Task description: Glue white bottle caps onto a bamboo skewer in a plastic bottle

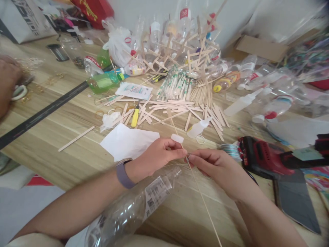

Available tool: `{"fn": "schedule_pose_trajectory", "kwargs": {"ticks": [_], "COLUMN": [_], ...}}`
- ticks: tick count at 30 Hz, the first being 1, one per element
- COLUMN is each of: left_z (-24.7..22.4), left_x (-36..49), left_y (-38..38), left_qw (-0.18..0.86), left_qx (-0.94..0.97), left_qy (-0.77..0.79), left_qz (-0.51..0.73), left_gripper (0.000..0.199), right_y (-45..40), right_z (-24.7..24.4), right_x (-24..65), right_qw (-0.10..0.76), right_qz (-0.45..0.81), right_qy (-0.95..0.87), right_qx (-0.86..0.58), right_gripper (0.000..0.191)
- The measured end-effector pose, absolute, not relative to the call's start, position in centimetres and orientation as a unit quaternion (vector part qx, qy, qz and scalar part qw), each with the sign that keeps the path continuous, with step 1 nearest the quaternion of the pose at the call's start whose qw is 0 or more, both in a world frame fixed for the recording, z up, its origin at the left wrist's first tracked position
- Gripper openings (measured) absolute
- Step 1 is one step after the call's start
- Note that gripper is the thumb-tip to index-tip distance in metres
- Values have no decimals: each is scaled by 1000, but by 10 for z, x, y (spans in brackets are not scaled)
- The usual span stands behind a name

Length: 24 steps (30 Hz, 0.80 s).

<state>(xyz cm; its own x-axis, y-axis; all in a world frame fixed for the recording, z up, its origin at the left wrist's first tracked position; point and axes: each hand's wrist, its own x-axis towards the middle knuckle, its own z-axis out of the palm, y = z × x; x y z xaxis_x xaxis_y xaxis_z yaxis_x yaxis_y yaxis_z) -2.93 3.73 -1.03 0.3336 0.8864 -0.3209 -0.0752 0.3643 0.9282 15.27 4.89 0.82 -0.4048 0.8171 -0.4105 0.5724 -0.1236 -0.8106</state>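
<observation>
My left hand (154,156), with a purple watch band on the wrist, pinches a thin wooden skewer (202,196). The skewer slants from the popsicle sticks down toward the lower edge of the view. A white bottle cap (177,138) sits on the skewer just above my left fingers. My right hand (218,164) is closed, its fingertips pinching at the skewer just below the left ones. Something small and greyish lies at those fingertips, too small to make out. Under my left forearm lies a clear plastic bottle (120,219), its uncapped neck toward my hands.
Ahead lie popsicle sticks (177,104), a yellow-handled tool (135,116), a glue bottle (198,128) and white paper (128,141). Plastic bottles crowd the back. At right are a red power tool (262,156) and a phone (298,202). Another person's hand (9,79) is at far left.
</observation>
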Motion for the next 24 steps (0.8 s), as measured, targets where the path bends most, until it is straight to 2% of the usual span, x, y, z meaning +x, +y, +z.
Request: {"fn": "schedule_pose_trajectory", "kwargs": {"ticks": [24], "left_z": [-18], "left_x": [-30], "left_y": [37], "left_qw": [700], "left_qx": [447], "left_qy": [432], "left_qz": [352], "left_gripper": [20], "right_y": [46], "right_z": [7], "right_x": [148], "right_qw": [163], "right_qz": [638], "right_qy": [-546], "right_qx": [-518], "right_gripper": [37]}}
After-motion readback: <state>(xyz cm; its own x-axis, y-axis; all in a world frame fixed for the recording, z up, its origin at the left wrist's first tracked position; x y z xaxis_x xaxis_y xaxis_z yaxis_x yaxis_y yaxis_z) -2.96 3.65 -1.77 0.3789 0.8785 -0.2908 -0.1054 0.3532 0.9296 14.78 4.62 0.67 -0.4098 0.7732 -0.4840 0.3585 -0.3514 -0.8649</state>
